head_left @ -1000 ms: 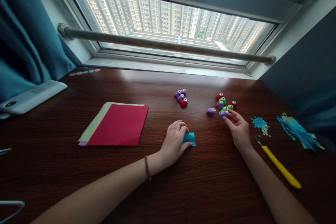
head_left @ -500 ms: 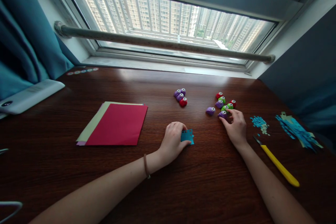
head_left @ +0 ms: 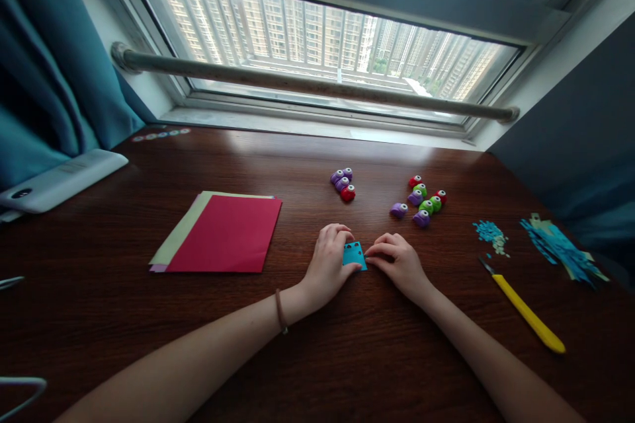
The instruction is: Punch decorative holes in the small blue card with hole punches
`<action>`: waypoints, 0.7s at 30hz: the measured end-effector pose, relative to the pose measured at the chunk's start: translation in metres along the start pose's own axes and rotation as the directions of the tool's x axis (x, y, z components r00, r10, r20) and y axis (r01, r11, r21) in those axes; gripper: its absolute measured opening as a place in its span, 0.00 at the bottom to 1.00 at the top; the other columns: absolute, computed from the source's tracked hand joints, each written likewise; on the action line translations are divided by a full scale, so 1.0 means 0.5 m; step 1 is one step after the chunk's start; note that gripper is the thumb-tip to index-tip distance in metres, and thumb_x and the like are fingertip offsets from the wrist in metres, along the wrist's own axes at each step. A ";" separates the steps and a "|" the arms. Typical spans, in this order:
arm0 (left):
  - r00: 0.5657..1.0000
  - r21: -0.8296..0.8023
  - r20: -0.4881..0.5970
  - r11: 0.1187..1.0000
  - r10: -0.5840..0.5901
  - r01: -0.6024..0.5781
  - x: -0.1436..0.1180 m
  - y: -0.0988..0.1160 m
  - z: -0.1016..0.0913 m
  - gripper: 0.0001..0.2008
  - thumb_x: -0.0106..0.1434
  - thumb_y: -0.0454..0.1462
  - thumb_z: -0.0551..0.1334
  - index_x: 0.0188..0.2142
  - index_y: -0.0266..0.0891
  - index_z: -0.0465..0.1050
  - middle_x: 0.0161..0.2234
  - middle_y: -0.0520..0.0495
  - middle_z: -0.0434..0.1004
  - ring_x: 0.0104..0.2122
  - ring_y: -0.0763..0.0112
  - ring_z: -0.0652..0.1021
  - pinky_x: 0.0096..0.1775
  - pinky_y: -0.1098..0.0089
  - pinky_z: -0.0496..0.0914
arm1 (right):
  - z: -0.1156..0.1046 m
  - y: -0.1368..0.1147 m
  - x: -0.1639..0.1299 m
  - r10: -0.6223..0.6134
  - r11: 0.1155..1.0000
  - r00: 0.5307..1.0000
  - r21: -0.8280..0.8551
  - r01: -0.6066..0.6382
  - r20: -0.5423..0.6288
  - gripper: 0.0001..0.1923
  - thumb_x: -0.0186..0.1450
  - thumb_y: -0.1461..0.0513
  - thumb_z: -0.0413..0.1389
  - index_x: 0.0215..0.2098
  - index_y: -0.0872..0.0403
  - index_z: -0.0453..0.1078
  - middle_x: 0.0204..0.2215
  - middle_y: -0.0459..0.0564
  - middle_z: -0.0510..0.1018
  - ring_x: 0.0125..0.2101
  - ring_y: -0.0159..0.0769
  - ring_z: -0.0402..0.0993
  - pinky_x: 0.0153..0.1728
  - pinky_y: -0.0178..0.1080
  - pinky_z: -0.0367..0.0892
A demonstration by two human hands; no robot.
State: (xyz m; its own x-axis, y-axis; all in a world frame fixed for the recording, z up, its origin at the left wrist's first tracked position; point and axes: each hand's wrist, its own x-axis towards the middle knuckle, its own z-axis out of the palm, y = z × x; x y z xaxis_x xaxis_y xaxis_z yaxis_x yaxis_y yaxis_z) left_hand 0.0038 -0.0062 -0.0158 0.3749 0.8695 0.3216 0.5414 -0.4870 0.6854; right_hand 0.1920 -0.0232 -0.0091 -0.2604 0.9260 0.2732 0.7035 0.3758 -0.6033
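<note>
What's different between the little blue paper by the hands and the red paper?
The blue paper looks far smaller than the red paper. The blue paper shows small dark holes; the red paper shows none. The left hand grips the blue paper, with the right hand at its edge, while the red paper lies untouched over a pale green sheet. Both are plain, single-coloured paper.

No legible writing or numbers anywhere
</note>
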 end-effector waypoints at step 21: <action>1.000 -0.022 0.009 1.000 -0.010 0.010 -0.001 -0.002 0.000 0.20 0.45 0.31 0.71 0.38 0.36 0.70 0.42 0.44 0.65 0.46 0.60 0.65 0.50 0.59 0.63 | -0.334 0.198 -0.124 0.097 0.852 0.903 -0.435 -0.292 -0.418 0.14 0.58 0.49 0.54 0.28 0.50 0.71 0.29 0.49 0.74 0.29 0.38 0.69 0.31 0.41 0.61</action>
State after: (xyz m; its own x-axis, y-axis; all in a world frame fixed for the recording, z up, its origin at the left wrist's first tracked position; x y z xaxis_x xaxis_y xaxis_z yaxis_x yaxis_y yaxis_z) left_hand 0.0032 -0.0063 -0.0168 0.3759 0.8735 0.3092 0.5282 -0.4762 0.7030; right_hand 0.3884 -0.0494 0.0392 0.1090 0.8584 0.5012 0.9628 0.0344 -0.2682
